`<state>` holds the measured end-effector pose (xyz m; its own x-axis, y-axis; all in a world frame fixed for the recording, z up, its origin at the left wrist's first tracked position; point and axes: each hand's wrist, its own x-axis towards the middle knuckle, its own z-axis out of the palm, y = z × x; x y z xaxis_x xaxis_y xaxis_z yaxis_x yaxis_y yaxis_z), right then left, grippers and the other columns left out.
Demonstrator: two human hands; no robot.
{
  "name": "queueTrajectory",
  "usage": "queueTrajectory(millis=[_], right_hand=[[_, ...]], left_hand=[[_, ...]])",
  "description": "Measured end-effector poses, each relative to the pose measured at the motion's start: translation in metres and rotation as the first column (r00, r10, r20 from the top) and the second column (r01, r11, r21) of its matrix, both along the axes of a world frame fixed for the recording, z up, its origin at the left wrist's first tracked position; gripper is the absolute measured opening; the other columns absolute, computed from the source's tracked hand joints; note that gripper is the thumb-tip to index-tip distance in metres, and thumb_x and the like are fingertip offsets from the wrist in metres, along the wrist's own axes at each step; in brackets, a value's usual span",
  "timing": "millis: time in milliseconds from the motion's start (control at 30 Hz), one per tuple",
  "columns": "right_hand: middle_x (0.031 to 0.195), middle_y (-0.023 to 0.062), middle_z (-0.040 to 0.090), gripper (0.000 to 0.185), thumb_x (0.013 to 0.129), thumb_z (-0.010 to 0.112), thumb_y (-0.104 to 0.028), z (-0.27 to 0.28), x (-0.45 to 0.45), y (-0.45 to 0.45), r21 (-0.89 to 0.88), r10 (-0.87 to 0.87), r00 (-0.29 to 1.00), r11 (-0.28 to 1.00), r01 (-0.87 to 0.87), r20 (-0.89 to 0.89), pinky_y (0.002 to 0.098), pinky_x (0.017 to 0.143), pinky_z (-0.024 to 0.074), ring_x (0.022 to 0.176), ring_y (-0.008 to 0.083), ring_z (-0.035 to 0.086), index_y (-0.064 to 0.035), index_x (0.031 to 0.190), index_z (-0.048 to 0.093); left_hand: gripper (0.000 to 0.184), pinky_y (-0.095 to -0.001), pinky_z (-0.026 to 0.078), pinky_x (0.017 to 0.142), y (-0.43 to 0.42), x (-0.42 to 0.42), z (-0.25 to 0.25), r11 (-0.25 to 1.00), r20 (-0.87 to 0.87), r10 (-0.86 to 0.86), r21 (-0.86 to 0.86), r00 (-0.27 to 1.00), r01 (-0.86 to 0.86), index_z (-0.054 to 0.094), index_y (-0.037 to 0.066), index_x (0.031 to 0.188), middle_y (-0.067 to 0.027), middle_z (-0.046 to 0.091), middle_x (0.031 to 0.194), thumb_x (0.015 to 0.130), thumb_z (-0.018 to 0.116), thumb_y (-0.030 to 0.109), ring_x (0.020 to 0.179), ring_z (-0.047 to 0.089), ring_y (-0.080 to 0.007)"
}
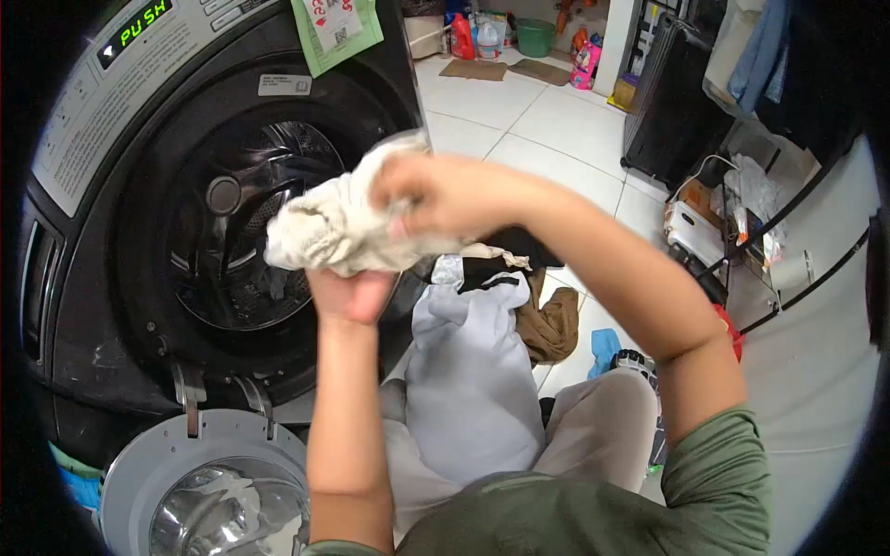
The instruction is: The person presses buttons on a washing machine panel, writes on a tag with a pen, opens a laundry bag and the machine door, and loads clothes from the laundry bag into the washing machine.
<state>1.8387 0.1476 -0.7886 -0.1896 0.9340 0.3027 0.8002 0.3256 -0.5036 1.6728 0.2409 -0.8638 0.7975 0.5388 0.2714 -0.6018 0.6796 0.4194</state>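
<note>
A bundled cream-white cloth garment [348,222] is held up before the washing machine's open drum [246,222]. My left hand [350,292] is under it, with the fingers hidden in the fabric. On the far side of the cloth, my right hand [436,195] grips its upper right part with bent fingers, smeared by motion. What kind of garment it is cannot be made out. Across my lap lies a pale grey-lavender cloth [473,371].
The washer's round door [204,482] hangs open at lower left. Brown clothing [553,324] and a blue cloth [604,352] lie on the white tiled floor [547,130]. Detergent bottles [464,37] and a green basin [535,39] stand at the back. A black suitcase [667,102] is at right.
</note>
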Motion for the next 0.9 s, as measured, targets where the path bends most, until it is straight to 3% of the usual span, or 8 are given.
queueTrajectory(millis=[100,167,300,500,700,800,867,900], right_hand=[[0.105,0.0096,0.067,0.039,0.085,0.072,-0.022,-0.048,0.022,0.01,-0.133,0.085,0.906,0.979,-0.153,-0.414,0.035,0.09,0.0492,0.1,0.0219,0.063,-0.0029,0.118,0.063],[0.101,0.0105,0.07,0.039,0.084,0.073,-0.021,-0.084,0.059,0.03,-0.506,-0.391,0.741,0.859,0.081,-0.546,0.034,0.087,0.0505,0.096,0.021,0.065,-0.0027,0.117,0.064],[0.106,0.0135,0.069,0.037,0.08,0.063,-0.005,-0.287,0.108,0.086,-0.347,-0.375,0.909,0.841,0.416,0.181,0.0419,0.081,0.0535,0.092,0.0328,0.067,-0.0118,0.116,0.065],[0.123,0.016,0.063,0.034,0.091,0.044,-0.015,-0.427,0.023,0.046,-0.548,-0.368,0.866,0.671,0.5,0.339,0.0429,0.089,0.0509,0.11,0.0336,0.062,-0.0138,0.117,0.065],[0.101,0.0145,0.071,0.03,0.083,0.059,-0.03,-0.295,0.06,-0.012,-0.514,-0.092,0.758,0.682,0.52,0.646,0.0416,0.075,0.0562,0.091,0.0306,0.07,-0.0111,0.101,0.072],[0.087,0.0039,0.069,0.016,0.085,0.068,-0.013,-0.153,0.103,-0.033,-0.516,-0.533,0.846,0.73,0.448,-0.02,0.0331,0.063,0.0503,0.071,0.0157,0.064,-0.0077,0.1,0.07],[0.081,0.002,0.065,0.013,0.092,0.063,-0.017,-0.053,0.1,-0.047,-0.378,-0.494,0.733,0.861,0.34,-0.467,0.0276,0.058,0.0497,0.072,0.0138,0.065,-0.0057,0.1,0.063],[0.091,0.009,0.067,0.027,0.094,0.06,-0.019,-0.009,0.097,-0.051,-0.337,-0.505,0.757,0.858,0.387,-0.415,0.0273,0.065,0.0559,0.075,0.0158,0.067,-0.0014,0.115,0.06]], left_hand=[[0.043,-0.0502,0.041,0.107,0.068,-0.034,-0.007,0.891,-0.389,0.384,-0.081,0.837,-0.447,0.045,0.004,0.135,-0.0138,0.048,0.14,0.101,0.038,0.03,0.128,0.047,-0.0315],[0.044,-0.0551,0.03,0.112,0.117,-0.067,-0.025,0.76,-0.248,0.612,-0.08,0.751,-0.645,0.044,0.002,0.134,-0.0162,0.042,0.143,0.098,0.041,0.027,0.135,0.038,-0.0346],[0.04,-0.0582,0.028,0.109,0.125,-0.087,-0.022,0.73,-0.481,0.548,-0.124,0.684,-0.672,0.049,0.003,0.123,-0.0157,0.04,0.139,0.087,0.053,0.019,0.131,0.036,-0.0398],[0.038,-0.0433,0.048,0.094,0.093,-0.053,-0.019,0.813,-0.599,0.509,0.1,0.618,-0.573,0.051,-0.001,0.122,-0.0192,0.05,0.124,0.088,0.06,0.014,0.11,0.055,-0.0342],[0.031,-0.034,0.049,0.086,0.096,-0.064,-0.017,0.789,-0.608,0.589,0.287,0.533,-0.543,0.058,0.002,0.117,-0.0109,0.06,0.111,0.09,0.059,0.017,0.097,0.06,-0.0232],[0.029,-0.0329,0.048,0.085,0.089,-0.059,-0.011,0.765,-0.589,0.632,0.371,0.504,-0.526,0.058,0.004,0.118,-0.0104,0.062,0.111,0.092,0.057,0.017,0.096,0.06,-0.0211],[0.03,-0.0331,0.049,0.085,0.077,-0.046,-0.013,0.772,-0.544,0.636,0.435,0.548,-0.464,0.058,0.004,0.119,-0.0108,0.062,0.112,0.093,0.057,0.018,0.097,0.06,-0.0208],[0.03,-0.0332,0.049,0.085,0.071,-0.037,-0.014,0.77,-0.518,0.636,0.468,0.572,-0.433,0.058,0.003,0.119,-0.011,0.062,0.113,0.094,0.057,0.019,0.097,0.06,-0.0207]])
